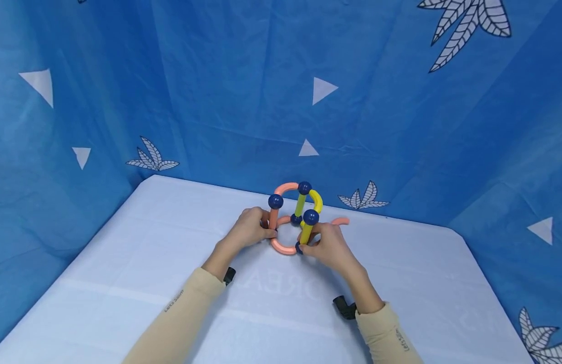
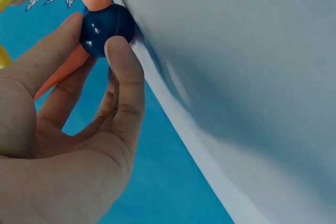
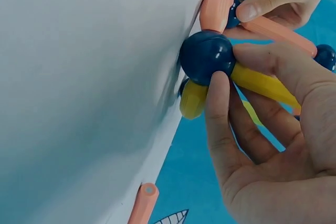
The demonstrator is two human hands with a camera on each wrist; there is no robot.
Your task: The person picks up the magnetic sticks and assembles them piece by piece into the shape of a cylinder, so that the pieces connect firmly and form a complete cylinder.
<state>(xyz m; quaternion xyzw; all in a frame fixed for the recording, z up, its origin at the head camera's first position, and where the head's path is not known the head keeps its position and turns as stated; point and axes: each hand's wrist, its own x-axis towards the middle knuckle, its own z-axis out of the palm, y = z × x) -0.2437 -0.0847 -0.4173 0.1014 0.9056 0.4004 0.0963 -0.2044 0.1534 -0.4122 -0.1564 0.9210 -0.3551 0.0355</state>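
Observation:
A small frame of magnetic rods and dark blue balls stands upright on the white table (image 1: 171, 242). Its upper ring joins a curved orange rod (image 1: 286, 187) and a curved yellow rod (image 1: 317, 200) to three balls. Upright orange, green and yellow rods link this ring to a lower ring. My left hand (image 1: 250, 227) pinches a lower blue ball (image 2: 100, 30) at the foot of the orange upright (image 1: 273, 218). With thumb and fingertips my right hand (image 1: 333, 245) holds another lower ball (image 3: 206, 59), below the yellow upright (image 1: 306, 234).
Behind the right hand lies a loose curved orange rod (image 1: 341, 221), partly hidden in the head view. Blue cloth (image 1: 244, 101) with white leaves and triangles hangs around the table's back and sides. Black wrist devices (image 1: 344, 307) sit by both wrists.

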